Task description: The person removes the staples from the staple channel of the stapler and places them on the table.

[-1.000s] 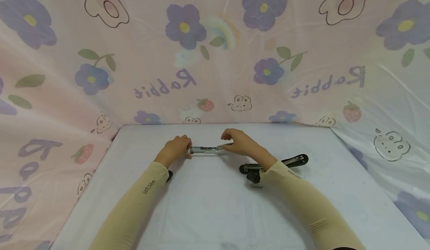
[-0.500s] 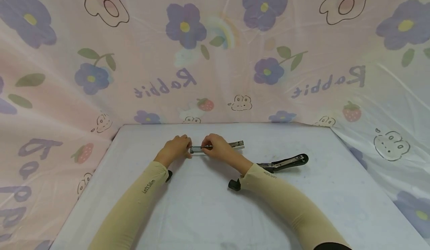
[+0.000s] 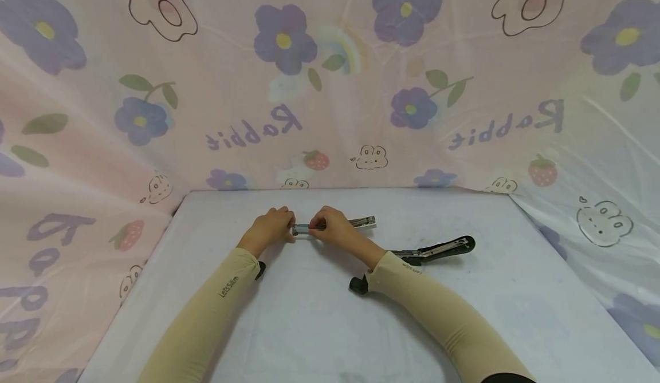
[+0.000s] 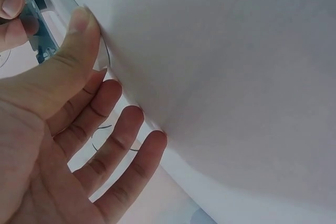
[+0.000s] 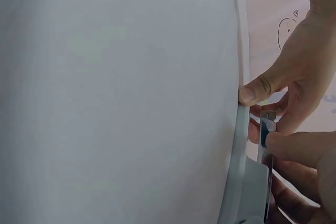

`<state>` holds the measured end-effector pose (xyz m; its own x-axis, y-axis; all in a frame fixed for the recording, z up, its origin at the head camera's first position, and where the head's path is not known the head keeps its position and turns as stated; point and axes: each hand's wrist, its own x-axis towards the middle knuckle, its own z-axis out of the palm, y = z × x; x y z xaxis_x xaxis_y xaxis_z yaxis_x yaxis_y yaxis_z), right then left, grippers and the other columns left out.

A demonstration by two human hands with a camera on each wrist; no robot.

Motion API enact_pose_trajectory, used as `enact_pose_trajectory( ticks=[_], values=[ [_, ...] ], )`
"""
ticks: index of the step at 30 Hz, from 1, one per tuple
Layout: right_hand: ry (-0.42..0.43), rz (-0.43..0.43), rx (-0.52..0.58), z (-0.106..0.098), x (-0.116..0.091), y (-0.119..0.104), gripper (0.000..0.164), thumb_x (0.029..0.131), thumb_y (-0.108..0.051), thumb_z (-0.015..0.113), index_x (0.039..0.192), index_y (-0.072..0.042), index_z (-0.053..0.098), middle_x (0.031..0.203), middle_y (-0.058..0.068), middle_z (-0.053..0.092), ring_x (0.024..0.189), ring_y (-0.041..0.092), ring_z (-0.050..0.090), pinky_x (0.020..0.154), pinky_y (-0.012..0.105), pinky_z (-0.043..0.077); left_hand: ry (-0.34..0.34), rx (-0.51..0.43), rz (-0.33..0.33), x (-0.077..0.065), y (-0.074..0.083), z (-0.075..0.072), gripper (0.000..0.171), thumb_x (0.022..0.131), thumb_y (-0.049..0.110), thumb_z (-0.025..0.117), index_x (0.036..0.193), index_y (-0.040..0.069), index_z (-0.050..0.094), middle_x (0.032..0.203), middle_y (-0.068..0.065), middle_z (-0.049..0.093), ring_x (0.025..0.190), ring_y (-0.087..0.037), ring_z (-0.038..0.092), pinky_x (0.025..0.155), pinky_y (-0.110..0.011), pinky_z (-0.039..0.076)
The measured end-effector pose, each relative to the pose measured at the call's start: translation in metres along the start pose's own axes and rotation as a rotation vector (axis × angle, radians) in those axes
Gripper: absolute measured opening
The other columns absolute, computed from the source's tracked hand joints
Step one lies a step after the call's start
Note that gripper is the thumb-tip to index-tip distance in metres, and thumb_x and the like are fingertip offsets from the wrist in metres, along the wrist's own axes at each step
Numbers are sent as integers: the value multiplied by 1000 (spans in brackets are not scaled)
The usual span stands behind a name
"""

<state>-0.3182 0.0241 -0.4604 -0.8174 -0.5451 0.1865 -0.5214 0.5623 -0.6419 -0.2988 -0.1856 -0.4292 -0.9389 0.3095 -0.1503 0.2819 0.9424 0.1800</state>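
Note:
A grey-white stapler (image 3: pixel 366 221) lies spread open near the far side of the table. My left hand (image 3: pixel 268 228) grips its left end, the thumb on the pale base (image 5: pixel 240 135) in the right wrist view. With thumb and fingertips, my right hand (image 3: pixel 337 231) pinches the middle of the stapler, at its thin metal rail (image 5: pixel 269 192). Those fingers cover most of what lies between them. In the left wrist view, a bluish see-through part (image 4: pixel 44 38) shows beside the right fingertips. The left fingers (image 4: pixel 123 135) bend loosely behind the base.
A black stapler (image 3: pixel 446 245), also opened out, lies to the right, partly behind my right forearm. The white table (image 3: pixel 304 320) ends at a hanging printed cloth (image 3: pixel 330 102). A small black wrist camera (image 3: pixel 359 284) sits below my right wrist.
My right hand has moved left from the stapler's right part to its middle and now pinches there. The stapler's right end has come into view. My left hand has stayed put.

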Motion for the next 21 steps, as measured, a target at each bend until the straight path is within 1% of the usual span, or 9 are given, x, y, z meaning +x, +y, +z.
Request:
enact_pose_trajectory(
  ticks=[6, 9, 13, 18, 21],
  values=[
    [-15, -17, 11, -1, 1, -2, 8, 96, -12, 82, 102, -6, 83, 102, 6, 70, 94, 18, 64, 85, 32, 55, -14, -17, 2, -3, 1, -3, 34, 91, 28, 88, 104, 10, 62, 106, -5, 57, 101, -29, 55, 85, -48, 52],
    [-25, -16, 18, -2, 2, -2, 10, 97, -14, 82, 104, -7, 83, 104, 5, 70, 96, 18, 65, 87, 32, 55, -11, -4, -1, -2, 0, -4, 34, 92, 29, 88, 104, 10, 62, 106, -4, 56, 101, -29, 55, 84, -48, 52],
    [-25, -34, 39, -4, 3, -1, 12, 97, -15, 81, 106, -7, 83, 106, 5, 71, 99, 19, 66, 90, 33, 56, 7, 19, -9, 0, -1, -4, 34, 92, 30, 88, 104, 11, 62, 106, -4, 56, 101, -28, 55, 83, -47, 52],
    [-26, -1, 83, -4, 2, 2, 8, 96, -13, 83, 102, -8, 82, 104, 3, 71, 96, 15, 66, 87, 30, 56, -17, 11, -2, 1, 0, -1, 34, 92, 31, 87, 103, 12, 61, 107, -4, 56, 100, -28, 54, 82, -46, 52],
    [-33, 14, 110, -2, 5, 2, 8, 96, -14, 83, 101, -9, 79, 102, 2, 72, 94, 12, 66, 86, 28, 56, -18, 9, -14, 0, 0, -1, 34, 92, 32, 88, 102, 12, 61, 106, -3, 56, 100, -27, 54, 82, -46, 52]
  ],
)
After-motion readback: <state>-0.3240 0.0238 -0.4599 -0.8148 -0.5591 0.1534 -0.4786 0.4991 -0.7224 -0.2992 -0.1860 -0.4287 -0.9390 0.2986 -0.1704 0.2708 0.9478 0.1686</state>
